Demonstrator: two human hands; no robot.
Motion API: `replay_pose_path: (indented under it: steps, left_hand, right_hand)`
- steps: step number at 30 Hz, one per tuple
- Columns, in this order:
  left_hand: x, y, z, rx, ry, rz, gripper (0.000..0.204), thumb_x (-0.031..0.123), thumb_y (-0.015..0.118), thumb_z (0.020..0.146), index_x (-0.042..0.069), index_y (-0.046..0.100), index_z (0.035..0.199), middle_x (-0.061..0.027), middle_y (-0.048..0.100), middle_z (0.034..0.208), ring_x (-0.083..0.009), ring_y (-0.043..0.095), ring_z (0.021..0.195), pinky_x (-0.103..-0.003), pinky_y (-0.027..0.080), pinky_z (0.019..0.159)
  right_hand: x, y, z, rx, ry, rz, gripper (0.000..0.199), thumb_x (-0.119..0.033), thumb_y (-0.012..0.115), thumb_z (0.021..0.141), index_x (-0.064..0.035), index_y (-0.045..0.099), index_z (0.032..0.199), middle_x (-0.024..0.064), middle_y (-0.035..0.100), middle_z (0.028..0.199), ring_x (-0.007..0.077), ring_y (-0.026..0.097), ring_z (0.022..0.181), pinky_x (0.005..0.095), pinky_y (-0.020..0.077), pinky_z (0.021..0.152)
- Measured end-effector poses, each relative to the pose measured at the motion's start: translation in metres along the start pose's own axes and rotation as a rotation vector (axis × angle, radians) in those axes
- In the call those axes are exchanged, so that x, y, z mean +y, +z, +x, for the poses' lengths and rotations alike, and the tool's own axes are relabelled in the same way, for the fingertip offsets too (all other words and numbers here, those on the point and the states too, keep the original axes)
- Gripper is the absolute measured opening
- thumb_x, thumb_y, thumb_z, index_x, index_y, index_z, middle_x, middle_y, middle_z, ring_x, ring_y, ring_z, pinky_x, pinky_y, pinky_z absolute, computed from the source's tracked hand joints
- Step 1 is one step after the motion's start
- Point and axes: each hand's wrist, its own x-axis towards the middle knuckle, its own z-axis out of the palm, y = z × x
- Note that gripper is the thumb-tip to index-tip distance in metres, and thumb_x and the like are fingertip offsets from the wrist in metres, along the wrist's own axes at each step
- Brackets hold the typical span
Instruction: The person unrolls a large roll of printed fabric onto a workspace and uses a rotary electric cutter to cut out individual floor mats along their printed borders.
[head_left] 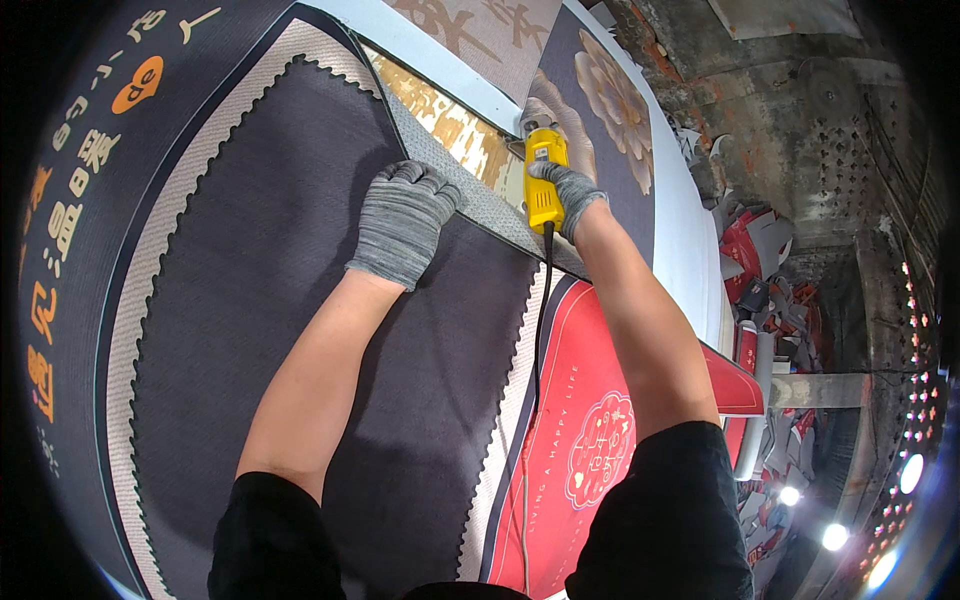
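My right hand [573, 196], in a grey knit glove, grips a yellow handheld electric cutter [545, 180] whose black cord [541, 330] trails down toward me. The cutter sits on the far edge of a dark grey mat [300, 300] with a zigzag beige border. My left hand [405, 222], also gloved, rests knuckles-down on the mat just left of the cutter, pinning the grey edge strip [470, 195]. The blade itself is hidden under the tool.
A red printed mat [580, 440] lies under my right arm. A mat with gold patterns [450, 125] and one with a flower print [610, 100] lie beyond the cutter. Offcuts and scraps pile on the floor [760, 270] at the right. Bright lamps shine at the lower right.
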Motion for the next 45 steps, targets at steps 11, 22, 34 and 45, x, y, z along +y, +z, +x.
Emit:
replay_pose_path:
  steps: [11,22,34,45]
  left_hand:
    - [0.004,-0.003,0.003,-0.011,-0.002,-0.02,0.02,0.016,0.049,0.074,0.014,0.062,0.089,-0.0016,0.059,0.094,-0.0198,0.053,0.09,-0.035,0.041,0.083]
    - [0.004,-0.002,0.002,0.041,0.01,-0.025,0.019,0.017,0.049,0.075,0.013,0.063,0.087,-0.0031,0.06,0.092,-0.0198,0.053,0.091,-0.035,0.041,0.082]
    - [0.01,0.005,0.003,-0.009,0.0,-0.003,0.02,0.021,0.054,0.075,0.013,0.062,0.092,-0.0032,0.06,0.097,-0.0197,0.053,0.095,-0.036,0.04,0.086]
    - [0.009,0.01,0.004,0.05,0.062,-0.06,0.023,0.018,0.054,0.077,0.01,0.061,0.097,-0.0055,0.059,0.1,-0.0194,0.052,0.1,-0.034,0.036,0.094]
  right_hand:
    - [-0.012,0.008,0.019,0.032,-0.154,0.096,0.048,-0.005,0.069,0.067,-0.0085,0.048,0.11,0.0081,0.059,0.083,0.0249,0.06,0.069,0.0393,0.0494,0.061]
    - [-0.02,0.011,0.044,0.044,-0.187,0.117,0.059,0.0,0.065,0.069,-0.0241,0.041,0.118,0.0075,0.054,0.09,0.0279,0.058,0.071,0.0447,0.0511,0.053]
    - [-0.021,-0.002,0.104,0.044,-0.216,0.063,0.052,-0.009,0.067,0.07,-0.0157,0.041,0.114,0.0081,0.056,0.087,0.026,0.059,0.07,0.0434,0.051,0.053]
    - [-0.02,0.007,0.105,0.008,-0.325,0.14,0.042,-0.012,0.067,0.071,-0.0129,0.047,0.108,0.0056,0.06,0.084,0.023,0.061,0.068,0.0389,0.0513,0.057]
